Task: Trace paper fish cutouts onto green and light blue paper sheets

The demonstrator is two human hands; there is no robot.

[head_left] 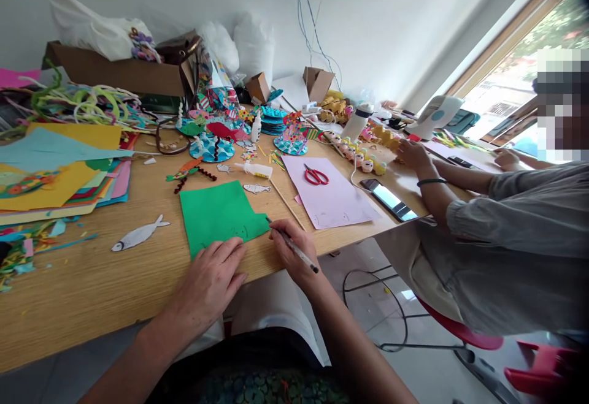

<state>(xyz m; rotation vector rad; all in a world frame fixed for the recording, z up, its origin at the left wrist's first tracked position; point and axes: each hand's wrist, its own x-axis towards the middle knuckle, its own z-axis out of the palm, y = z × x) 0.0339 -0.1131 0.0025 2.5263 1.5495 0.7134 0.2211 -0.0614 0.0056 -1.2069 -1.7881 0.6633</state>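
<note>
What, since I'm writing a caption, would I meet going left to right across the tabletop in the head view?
Coloured paper scraps → white paper fish with a dark-marked head → green sheet → red-handled scissors → smartphone → the dark wristband on a co-worker's arm.

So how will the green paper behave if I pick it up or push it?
The green paper will probably feel light and bend easily, as it looks like a thin, flat sheet. Its narrow tab near the pen may flex first. It could slide if pushed without the left hand on it, since the table looks smooth.
</note>
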